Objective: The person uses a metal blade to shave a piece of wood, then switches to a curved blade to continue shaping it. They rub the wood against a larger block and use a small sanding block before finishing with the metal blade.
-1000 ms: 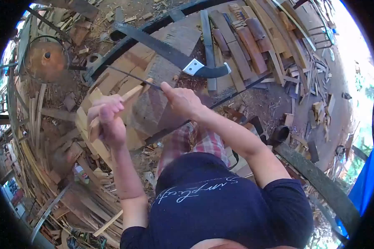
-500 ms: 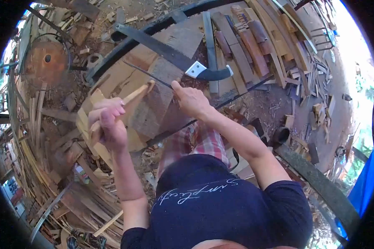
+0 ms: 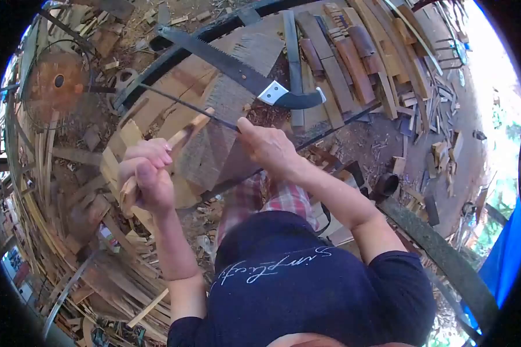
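Observation:
My left hand (image 3: 149, 173) is closed around a narrow wooden piece (image 3: 186, 133), whose far end points up and right over the work surface. In my right hand (image 3: 269, 149) is a long, thin, dark file (image 3: 176, 100), its handle hidden by the fingers. The file's shaft crosses the far end of the wooden piece and looks in contact with it. Beyond both hands lies a handsaw (image 3: 220, 62) with a black and silver handle, flat on the wooden work surface (image 3: 194, 173). A dark metal bar (image 3: 292, 55) lies beside the saw handle.
Several shaped wooden pieces (image 3: 353, 69) lie in rows at the right of the work surface. A round rusty disc (image 3: 58, 81) stands at far left. Wood strips (image 3: 43, 191) and offcuts cover the ground on both sides. A long beam (image 3: 440, 254) runs at lower right.
The file has tilted and slid, its tip now further left past the wooden piece. My left hand and the wooden piece have shifted slightly.

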Motion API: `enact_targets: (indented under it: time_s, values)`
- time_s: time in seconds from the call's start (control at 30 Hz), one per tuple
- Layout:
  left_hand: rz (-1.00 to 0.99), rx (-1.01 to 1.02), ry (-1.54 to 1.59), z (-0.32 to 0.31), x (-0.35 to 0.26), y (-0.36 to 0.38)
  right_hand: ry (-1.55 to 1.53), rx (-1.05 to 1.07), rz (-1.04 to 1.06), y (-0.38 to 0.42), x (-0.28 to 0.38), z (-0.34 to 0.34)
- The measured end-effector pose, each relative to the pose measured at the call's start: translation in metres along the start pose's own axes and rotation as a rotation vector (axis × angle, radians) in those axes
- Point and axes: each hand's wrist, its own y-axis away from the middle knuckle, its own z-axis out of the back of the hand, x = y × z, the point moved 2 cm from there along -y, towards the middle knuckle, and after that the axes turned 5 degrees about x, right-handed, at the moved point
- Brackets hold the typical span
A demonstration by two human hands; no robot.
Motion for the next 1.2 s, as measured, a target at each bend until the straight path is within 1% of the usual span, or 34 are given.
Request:
enact_targets:
  time_s: [0.07, 0.1, 0.17, 0.2, 0.27, 0.3, 0.37, 0.4, 0.47, 0.57, 0.67, 0.7, 0.77, 0.8, 0.87, 1.0, 1.07, 1.1, 1.17, 1.2]
  values:
    - [-0.012, 0.034, -0.030, -0.002, -0.003, -0.001, -0.032, -0.032, 0.100, 0.002, 0.004, -0.003]
    - [-0.015, 0.034, -0.033, -0.001, -0.004, 0.001, -0.032, -0.034, 0.104, -0.002, -0.003, -0.009]
    - [-0.008, -0.001, -0.018, 0.002, -0.002, 0.002, 0.006, -0.018, -0.015, -0.016, -0.026, -0.022]
    - [-0.015, -0.003, -0.020, 0.003, -0.003, 0.001, 0.010, -0.020, -0.009, -0.017, -0.020, -0.014]
    - [-0.020, 0.006, -0.042, 0.002, -0.003, 0.005, -0.035, 0.026, -0.105, -0.009, -0.005, 0.003]
    - [-0.007, 0.001, -0.039, 0.001, -0.003, 0.006, -0.036, 0.036, -0.114, -0.004, 0.000, 0.004]
    - [-0.032, 0.009, -0.017, -0.001, -0.002, 0.005, -0.092, -0.050, 0.012, -0.001, 0.011, 0.005]
    - [-0.031, 0.008, -0.017, -0.002, -0.002, 0.006, -0.092, -0.050, 0.011, -0.002, 0.009, 0.001]
    - [-0.042, 0.039, -0.048, -0.005, -0.005, 0.003, -0.045, 0.025, 0.002, -0.008, 0.001, -0.011]
    - [-0.054, 0.034, -0.023, -0.005, -0.005, 0.005, -0.004, -0.011, -0.026, -0.014, -0.011, -0.010]
    - [-0.039, 0.030, -0.027, -0.007, -0.004, 0.006, -0.027, -0.008, -0.032, -0.008, 0.011, 0.009]
    - [-0.033, 0.031, -0.023, -0.008, -0.002, 0.006, -0.029, -0.007, -0.039, -0.006, 0.010, 0.006]
    - [-0.030, 0.010, -0.013, -0.008, -0.002, 0.004, -0.030, -0.057, 0.050, -0.005, 0.010, -0.002]
    - [-0.039, 0.014, -0.015, -0.009, -0.004, 0.003, -0.030, -0.064, 0.056, -0.007, 0.005, -0.007]
    - [-0.033, 0.027, -0.052, -0.012, -0.005, 0.000, 0.007, -0.004, -0.007, -0.012, -0.005, -0.017]
    - [-0.019, 0.074, -0.058, -0.014, -0.004, 0.000, 0.004, -0.018, 0.018, -0.008, 0.014, 0.002]
    - [-0.023, 0.051, -0.029, -0.011, -0.003, 0.002, -0.019, -0.051, 0.084, -0.002, 0.023, 0.008]
    - [-0.025, 0.052, -0.032, -0.012, -0.003, 0.003, -0.021, -0.053, 0.087, -0.004, 0.016, 0.001]
    - [0.000, 0.040, -0.037, -0.012, -0.006, 0.000, 0.034, -0.013, -0.004, -0.014, -0.007, -0.019]
    - [-0.010, 0.047, -0.038, -0.012, -0.007, -0.002, 0.034, -0.024, 0.002, -0.015, -0.008, -0.018]
